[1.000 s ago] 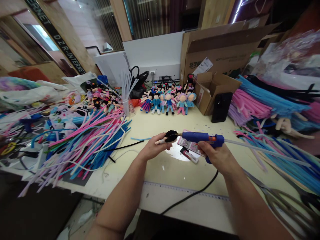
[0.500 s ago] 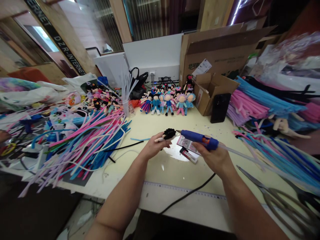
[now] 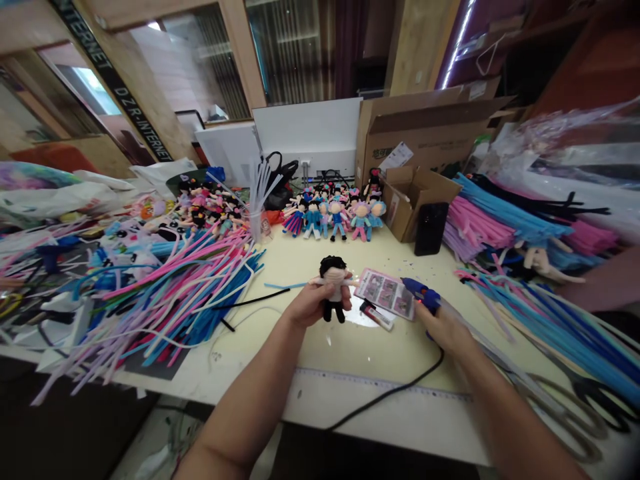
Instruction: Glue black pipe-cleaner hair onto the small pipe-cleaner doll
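My left hand (image 3: 307, 307) is closed around a small pipe-cleaner doll (image 3: 333, 287) with black hair, a pale body and black legs, held upright above the yellow table (image 3: 350, 347). My right hand (image 3: 443, 327) grips a blue hot glue gun (image 3: 420, 295), its nozzle pointing up-left, low over the table right of the doll. The gun's black cord (image 3: 385, 397) trails over the front edge. A printed card (image 3: 386, 293) and a small tube (image 3: 376, 315) lie between my hands.
A heap of coloured pipe cleaners (image 3: 165, 293) covers the left side, more bundles (image 3: 520, 227) lie right. Finished dolls (image 3: 335, 210) stand in a row at the back by an open cardboard box (image 3: 415, 190) and a black phone (image 3: 431, 229). Scissors (image 3: 565, 407) lie at right.
The glue gun has drawn away from the doll's head to the right and down toward the table. My left hand has turned the doll upright, facing me.
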`<state>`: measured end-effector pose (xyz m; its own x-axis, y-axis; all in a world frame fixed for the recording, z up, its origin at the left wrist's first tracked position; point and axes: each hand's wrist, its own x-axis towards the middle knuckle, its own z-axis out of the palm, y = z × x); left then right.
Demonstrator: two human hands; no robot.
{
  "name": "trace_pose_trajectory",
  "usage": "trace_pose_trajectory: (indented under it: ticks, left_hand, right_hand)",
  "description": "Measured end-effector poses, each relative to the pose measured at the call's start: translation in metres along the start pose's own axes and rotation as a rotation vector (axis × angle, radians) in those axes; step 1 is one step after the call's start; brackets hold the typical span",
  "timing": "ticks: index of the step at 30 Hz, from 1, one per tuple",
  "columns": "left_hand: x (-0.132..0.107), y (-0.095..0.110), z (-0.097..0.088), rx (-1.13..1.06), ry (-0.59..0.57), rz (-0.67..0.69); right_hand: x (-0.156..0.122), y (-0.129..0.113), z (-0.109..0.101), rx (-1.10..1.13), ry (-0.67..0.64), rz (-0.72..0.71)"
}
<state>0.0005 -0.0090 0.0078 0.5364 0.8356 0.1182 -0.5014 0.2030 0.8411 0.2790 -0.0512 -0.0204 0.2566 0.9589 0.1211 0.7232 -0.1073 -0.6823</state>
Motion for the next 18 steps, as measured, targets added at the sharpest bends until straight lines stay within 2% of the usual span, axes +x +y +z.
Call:
trace_pose_trajectory:
  ticks: [3, 8, 12, 18]
  left_hand:
    - [-0.001, -0.002, 0.000, -0.030, -0.033, -0.006]
    - [-0.001, -0.005, 0.001, -0.036, -0.060, -0.024]
    - [-0.001, -0.005, 0.004, -0.002, -0.054, -0.037]
    - [0.000, -0.007, 0.003, 0.006, -0.046, -0.051]
  right_hand:
    - [-0.004, 0.006, 0.001, -0.061, -0.020, 0.054]
    - [-0.008, 0.000, 0.000, -0.104, -0.025, 0.076]
    - [-0.012, -0.003, -0.002, -0.135, -0.044, 0.064]
    - [-0.017, -0.004, -0.005, -0.181, -0.070, 0.126]
